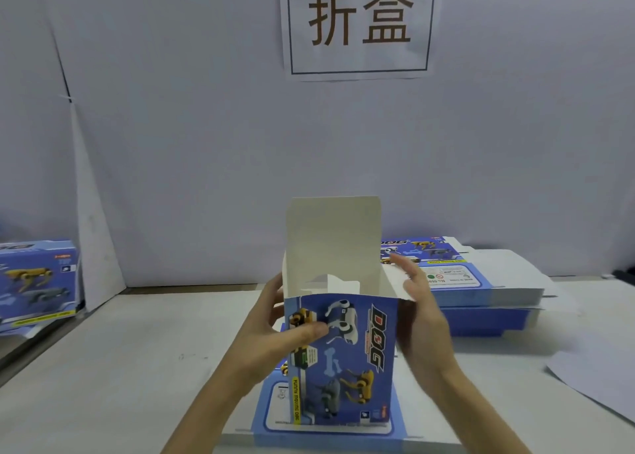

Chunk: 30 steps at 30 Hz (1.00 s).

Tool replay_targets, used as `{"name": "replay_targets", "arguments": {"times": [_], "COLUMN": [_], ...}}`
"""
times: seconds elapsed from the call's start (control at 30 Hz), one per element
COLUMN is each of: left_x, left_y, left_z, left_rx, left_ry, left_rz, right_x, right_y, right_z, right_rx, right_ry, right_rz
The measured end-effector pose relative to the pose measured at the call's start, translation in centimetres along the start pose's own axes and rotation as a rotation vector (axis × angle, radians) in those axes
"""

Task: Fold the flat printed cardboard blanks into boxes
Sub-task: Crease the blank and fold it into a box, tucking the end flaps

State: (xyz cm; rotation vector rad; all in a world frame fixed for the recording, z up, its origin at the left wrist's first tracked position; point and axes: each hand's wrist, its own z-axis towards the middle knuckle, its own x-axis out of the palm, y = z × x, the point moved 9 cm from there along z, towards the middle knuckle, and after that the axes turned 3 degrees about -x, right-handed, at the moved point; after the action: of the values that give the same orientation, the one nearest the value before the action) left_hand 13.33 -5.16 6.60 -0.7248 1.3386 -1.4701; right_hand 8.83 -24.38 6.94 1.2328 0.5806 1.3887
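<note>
Hidden, blurred and cropped parts
The left hand [275,330] has fingers hidden behind the upright box [347,360]; the right hand [422,312] is blurred; the left edge crops a finished box [34,281].

Only one view here, worn on the person's head; it looks forward and down across the counter [137,367] from its near side, square on to the pale wall [206,127] and the paper sign [359,58]; it sits close, the upright box [343,350] filling the lower centre; its wide lens also catches the stacked blanks [481,292] far right and a finished box [37,281] far left.
</note>
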Motion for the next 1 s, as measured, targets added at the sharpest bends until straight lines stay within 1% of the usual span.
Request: {"name": "replay_targets", "arguments": {"times": [0.13, 0.17, 0.23, 0.27, 0.37, 0.43, 0.5, 0.6, 0.7, 0.8, 0.9, 0.93, 1.0], "left_x": [0.2, 0.2, 0.1, 0.1, -0.2, -0.6, -1.3, -2.1, -2.4, -3.4, -3.8, -3.3, -1.5], "left_y": [0.2, 0.2, 0.5, 0.6, -0.4, -2.2, -4.6, -7.3, -7.7, -6.9, -4.7, -3.6, -1.1], "left_z": [-0.2, -0.1, 0.0, 0.1, -0.2, -0.7, -1.6, -2.7, -3.1, -3.3, -4.2, -4.4, -4.3], "left_rx": [0.029, 0.032, 0.030, 0.031, 0.082, 0.203, 0.375, 0.583, 0.691, 0.748, 0.741, 0.710, 0.586], "left_ry": [-0.072, -0.090, -0.107, -0.105, -0.078, -0.096, -0.149, -0.238, -0.292, -0.444, -0.647, -0.663, -0.575], "left_rz": [-0.010, -0.018, 0.007, 0.032, 0.093, 0.154, 0.212, 0.421, 0.572, 0.526, 0.418, 0.359, 0.163], "right_x": [0.7, 0.6, 0.2, 0.0, -1.1, -1.6, -1.1, -0.5, -0.5, -0.5, -0.7, -0.9, -1.0], "right_y": [-3.9, -4.1, -3.3, -2.2, 2.5, 4.9, 5.9, 5.6, 5.1, 5.1, 4.9, 4.5, 3.6], "right_z": [-1.1, -1.1, -0.6, -0.3, -0.2, -0.6, -0.9, -0.9, -1.0, -1.3, -1.7, -1.8, -2.1], "right_rx": [0.093, 0.109, 0.104, 0.043, -0.259, -0.413, -0.494, -0.516, -0.527, -0.582, -0.634, -0.624, -0.580], "right_ry": [0.006, 0.031, 0.024, 0.028, -0.041, -0.055, 0.017, 0.089, 0.080, 0.073, 0.033, 0.011, -0.019], "right_rz": [-0.016, -0.029, -0.088, -0.131, -0.235, -0.281, -0.388, -0.518, -0.538, -0.572, -0.567, -0.541, -0.461]}}
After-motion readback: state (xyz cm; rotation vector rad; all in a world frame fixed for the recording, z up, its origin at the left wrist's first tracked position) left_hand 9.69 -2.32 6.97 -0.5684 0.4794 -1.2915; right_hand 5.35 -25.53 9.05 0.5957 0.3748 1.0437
